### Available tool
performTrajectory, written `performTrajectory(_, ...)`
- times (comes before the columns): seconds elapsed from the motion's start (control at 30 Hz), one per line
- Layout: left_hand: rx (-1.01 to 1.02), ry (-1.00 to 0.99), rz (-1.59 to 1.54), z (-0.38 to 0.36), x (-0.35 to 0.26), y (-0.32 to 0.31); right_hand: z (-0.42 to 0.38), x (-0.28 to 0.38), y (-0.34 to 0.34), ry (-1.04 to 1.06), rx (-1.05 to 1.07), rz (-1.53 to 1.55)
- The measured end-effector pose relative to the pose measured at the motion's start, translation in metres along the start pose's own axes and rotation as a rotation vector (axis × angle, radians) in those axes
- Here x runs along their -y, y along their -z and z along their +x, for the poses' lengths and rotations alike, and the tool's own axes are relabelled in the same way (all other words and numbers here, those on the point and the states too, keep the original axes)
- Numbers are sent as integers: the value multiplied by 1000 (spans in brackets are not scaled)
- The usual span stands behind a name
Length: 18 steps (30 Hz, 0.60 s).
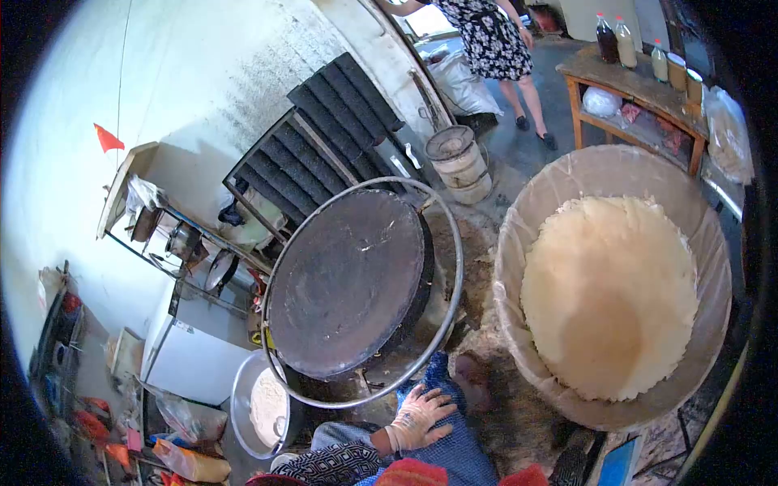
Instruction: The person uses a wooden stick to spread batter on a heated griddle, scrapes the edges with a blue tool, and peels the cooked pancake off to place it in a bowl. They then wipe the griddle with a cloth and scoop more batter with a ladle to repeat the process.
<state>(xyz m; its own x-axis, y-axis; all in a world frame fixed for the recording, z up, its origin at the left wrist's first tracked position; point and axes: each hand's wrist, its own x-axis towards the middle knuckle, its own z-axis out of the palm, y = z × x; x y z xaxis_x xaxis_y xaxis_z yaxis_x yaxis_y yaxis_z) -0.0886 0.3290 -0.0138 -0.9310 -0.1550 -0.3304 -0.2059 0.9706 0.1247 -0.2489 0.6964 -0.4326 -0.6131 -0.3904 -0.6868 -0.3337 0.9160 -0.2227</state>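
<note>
Resting the left hand [421,417] beside the griddle [348,283] is best done with the palm flat and the fingertips clear of the metal ring [460,275]. Heat in the griddle cannot be judged by eye; contact with bare skin should therefore be avoided. The sleeve [332,466] should be kept out of the basin [241,405], where a pale mixture [267,409] is held. Pressure on the stack of round sheets [612,283] should be avoided, as their thin edges would probably tear.

Nothing is grasped by the left hand: its fingers are spread, and it is supported on the blue cloth [466,458] over the leg. The right hand is not shown, so its grip cannot be told. The griddle is located just beyond the left hand, inside the ring, and is not touched. The basin is placed to the left of that hand; the stack is contained in the lined basket [510,324], well to its right.
</note>
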Motion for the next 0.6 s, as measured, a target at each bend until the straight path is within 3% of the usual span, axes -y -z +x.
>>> performTrajectory(0.27,-105,13,-64,-7,4,-4,-65,45,83,-75,-3,-77)
performTrajectory(0.33,-144,8,-38,-15,13,-9,-71,71,91,291,-139,-186)
performTrajectory(0.4,-130,22,-13,-27,13,-10,-64,84,67,578,-567,-141)
performTrajectory(0.43,-90,37,-29,-33,16,-4,-85,110,104,700,-376,-101)
performTrajectory(0.47,-113,60,-54,-39,17,-6,-58,110,82,682,-277,-264)
performTrajectory(0.5,-139,85,-75,-46,20,-13,-110,168,145,639,-439,-94)
performTrajectory(0.53,-252,77,-124,-52,24,-29,-135,208,196,631,-346,125)
performTrajectory(0.57,-376,66,-157,-57,30,-41,-145,229,218,865,-495,301)
performTrajectory(0.6,-400,69,-199,-61,33,-45,-162,253,244,883,-501,320)
